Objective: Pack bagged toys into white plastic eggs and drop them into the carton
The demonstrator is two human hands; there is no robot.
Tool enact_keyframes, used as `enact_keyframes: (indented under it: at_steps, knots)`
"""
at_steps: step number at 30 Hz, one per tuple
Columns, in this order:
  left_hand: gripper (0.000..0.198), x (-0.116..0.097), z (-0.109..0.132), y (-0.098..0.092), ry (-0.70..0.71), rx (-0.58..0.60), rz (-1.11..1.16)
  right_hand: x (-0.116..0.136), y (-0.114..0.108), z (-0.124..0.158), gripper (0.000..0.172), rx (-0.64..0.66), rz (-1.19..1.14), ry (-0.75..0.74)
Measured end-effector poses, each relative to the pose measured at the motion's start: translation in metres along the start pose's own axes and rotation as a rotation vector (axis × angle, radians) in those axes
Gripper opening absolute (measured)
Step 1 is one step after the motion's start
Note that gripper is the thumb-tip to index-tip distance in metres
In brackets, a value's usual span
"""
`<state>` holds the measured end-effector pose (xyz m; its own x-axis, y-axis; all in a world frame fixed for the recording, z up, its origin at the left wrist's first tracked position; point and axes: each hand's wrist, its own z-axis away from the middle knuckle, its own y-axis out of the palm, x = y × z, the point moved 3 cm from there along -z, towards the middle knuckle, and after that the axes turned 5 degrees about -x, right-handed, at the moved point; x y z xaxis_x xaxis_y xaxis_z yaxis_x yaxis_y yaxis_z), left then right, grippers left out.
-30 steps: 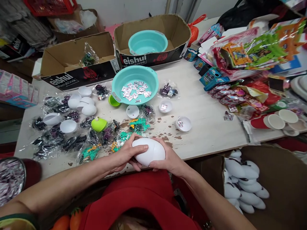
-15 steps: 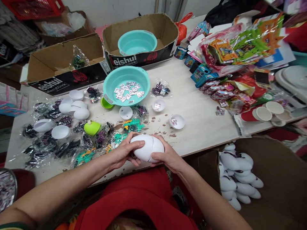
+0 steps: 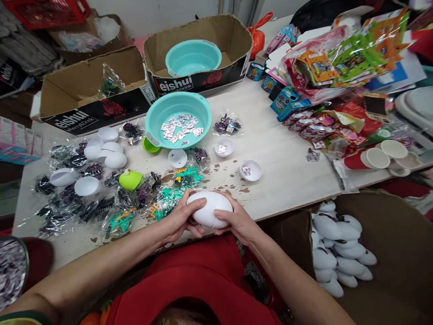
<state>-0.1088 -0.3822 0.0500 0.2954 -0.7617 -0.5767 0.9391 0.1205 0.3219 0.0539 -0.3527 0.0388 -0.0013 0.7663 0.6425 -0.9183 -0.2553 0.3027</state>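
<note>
A white plastic egg (image 3: 210, 207) lies sideways between both hands at the near table edge. My left hand (image 3: 182, 216) wraps its left end, fingers curled over the top. My right hand (image 3: 237, 221) grips the right end from below and behind. Its two halves look pushed together. Just beyond lie bagged toy pieces, green (image 3: 187, 176) and dark purple (image 3: 67, 198). Open white egg halves (image 3: 250, 170) with small packets sit in front. A teal basin (image 3: 178, 119) holds several small packets.
Two cardboard boxes (image 3: 91, 90) stand at the back, one holding a second teal basin (image 3: 193, 58). A box at lower right (image 3: 389, 271) holds several white eggs (image 3: 338, 253). Colourful packages (image 3: 338, 67) pile up on the right. White egg halves (image 3: 104, 151) and a green one (image 3: 130, 179) lie left.
The egg's seam gap has closed between my hands and the egg has turned slightly. The view shifted a little; my hands stay at the table edge.
</note>
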Motion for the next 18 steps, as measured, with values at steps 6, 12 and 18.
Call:
enact_keyframes:
  at_steps: [6,12,18]
  knots:
    - [0.060,-0.007,0.007,0.016,-0.019,-0.123,0.075,0.005,0.000,0.007,0.098,-0.069,0.026,-0.118]
    - [0.057,-0.003,0.009,0.030,-0.004,-0.158,0.087,0.010,-0.007,0.013,0.094,-0.057,0.104,-0.103]
    - [0.055,-0.002,0.004,0.025,-0.076,-0.062,0.044,0.003,-0.017,0.016,0.093,0.002,0.154,-0.052]
